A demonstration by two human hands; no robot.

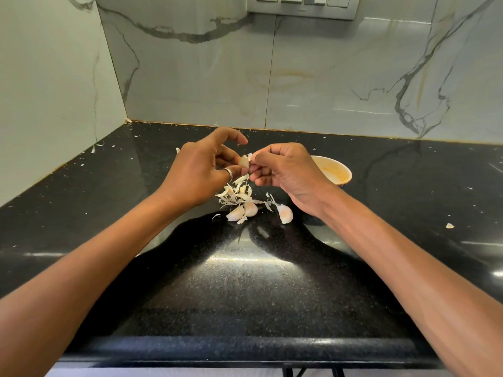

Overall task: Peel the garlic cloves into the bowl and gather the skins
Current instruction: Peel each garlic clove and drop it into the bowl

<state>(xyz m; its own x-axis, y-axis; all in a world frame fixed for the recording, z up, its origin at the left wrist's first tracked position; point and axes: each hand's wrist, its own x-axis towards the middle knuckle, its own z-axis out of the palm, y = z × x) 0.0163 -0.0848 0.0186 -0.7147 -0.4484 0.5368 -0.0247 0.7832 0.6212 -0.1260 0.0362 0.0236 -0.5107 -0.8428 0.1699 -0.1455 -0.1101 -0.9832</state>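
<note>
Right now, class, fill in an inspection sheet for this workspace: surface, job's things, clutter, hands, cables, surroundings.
Surface: black glossy countertop.
Job's things: garlic clove held above the skins pile; loose cloves beside it; bowl partly behind the right hand.
Clutter: skin scraps scattered over the countertop.
Hands: left hand and right hand both pinch the garlic clove.
Cables: nothing seen.
Surroundings: marble wall, switch plate at top.

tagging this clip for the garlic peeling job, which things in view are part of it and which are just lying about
In the job: left hand and right hand, both pinching one garlic clove; loose cloves on the counter; skin pile beside them; bowl behind the right hand.

Just there: switch panel, marble wall, ring on the left hand.
</note>
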